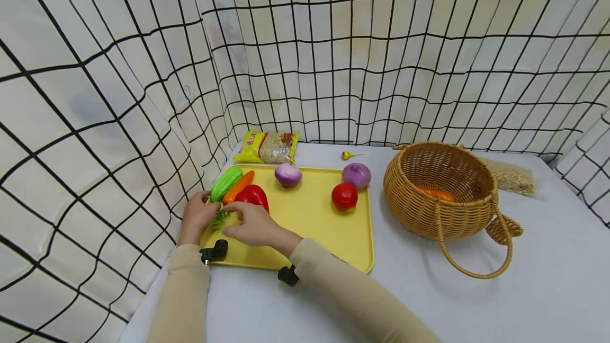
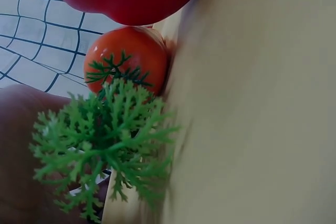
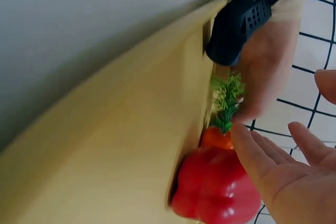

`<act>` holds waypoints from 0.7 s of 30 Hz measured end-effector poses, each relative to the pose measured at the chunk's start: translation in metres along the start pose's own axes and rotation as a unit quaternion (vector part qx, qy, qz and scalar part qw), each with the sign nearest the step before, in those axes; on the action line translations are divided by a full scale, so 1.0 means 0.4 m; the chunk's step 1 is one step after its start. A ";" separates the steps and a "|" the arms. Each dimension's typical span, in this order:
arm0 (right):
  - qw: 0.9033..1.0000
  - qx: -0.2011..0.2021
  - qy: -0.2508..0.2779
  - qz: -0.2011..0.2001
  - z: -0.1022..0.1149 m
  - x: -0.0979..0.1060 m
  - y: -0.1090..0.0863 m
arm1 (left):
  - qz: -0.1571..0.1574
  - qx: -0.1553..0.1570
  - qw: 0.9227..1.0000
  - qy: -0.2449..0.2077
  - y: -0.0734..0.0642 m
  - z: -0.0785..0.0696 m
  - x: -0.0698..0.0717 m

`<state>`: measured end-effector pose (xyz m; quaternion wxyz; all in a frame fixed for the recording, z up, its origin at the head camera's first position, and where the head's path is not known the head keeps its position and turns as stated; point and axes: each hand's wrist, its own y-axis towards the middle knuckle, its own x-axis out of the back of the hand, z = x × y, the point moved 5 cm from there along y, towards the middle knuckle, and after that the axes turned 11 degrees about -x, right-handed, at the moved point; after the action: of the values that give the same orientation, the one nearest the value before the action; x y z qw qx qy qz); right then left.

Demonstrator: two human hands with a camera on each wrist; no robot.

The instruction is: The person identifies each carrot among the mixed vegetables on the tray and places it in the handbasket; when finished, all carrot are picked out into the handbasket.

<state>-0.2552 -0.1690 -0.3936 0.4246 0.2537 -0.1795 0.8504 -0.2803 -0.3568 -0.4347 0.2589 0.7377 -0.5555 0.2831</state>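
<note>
My left hand (image 1: 196,215) is over the left edge of the yellow tray (image 1: 305,237), its fingertips near the lower end of a green cucumber (image 1: 226,184). Beside the cucumber lies an orange carrot (image 1: 242,184), whose leafy green top (image 2: 105,140) spreads in front of the left palm in the left wrist view. Next to the carrot is a red bell pepper (image 3: 215,184). My right hand (image 1: 259,225) hovers by the pepper and the carrot leaves, thumb and fingers spread and holding nothing. The left fingers are partly hidden behind the leaves.
Also on the tray are a halved purple onion (image 1: 288,174), a whole purple onion (image 1: 356,175) and a tomato (image 1: 344,197). A yellow food packet (image 1: 269,147) lies behind it. To the right, a wicker basket (image 1: 395,189) holds orange vegetables. Black netting (image 1: 352,70) surrounds the table.
</note>
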 end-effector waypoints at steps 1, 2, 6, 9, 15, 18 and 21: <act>1.000 0.000 -0.006 -0.001 0.002 -0.005 0.002 | -0.001 -0.002 1.000 0.000 0.000 0.000 0.000; 1.000 -0.001 -0.008 -0.004 0.003 -0.008 0.004 | -0.002 -0.003 1.000 0.000 0.001 0.001 0.000; 1.000 -0.007 0.003 -0.025 0.004 -0.011 0.013 | -0.001 -0.001 1.000 -0.004 -0.001 0.002 0.000; 0.999 -0.017 0.009 -0.035 -0.001 -0.004 0.020 | 0.006 0.007 1.000 -0.008 -0.001 0.002 0.000; 0.998 -0.052 0.013 -0.041 -0.014 0.000 0.031 | 0.006 0.020 1.000 -0.018 -0.002 0.005 -0.001; 0.997 -0.065 0.013 -0.048 -0.019 0.000 0.038 | 0.003 0.023 0.999 -0.024 -0.003 0.006 -0.002; 0.995 -0.080 0.020 -0.060 -0.023 0.003 0.047 | 0.000 0.023 0.999 -0.028 -0.001 0.006 -0.005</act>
<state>-0.2736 -0.1742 -0.4019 0.4970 0.2122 -0.2234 0.8112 -0.2800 -0.3572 -0.4378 0.2265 0.7513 -0.5558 0.2747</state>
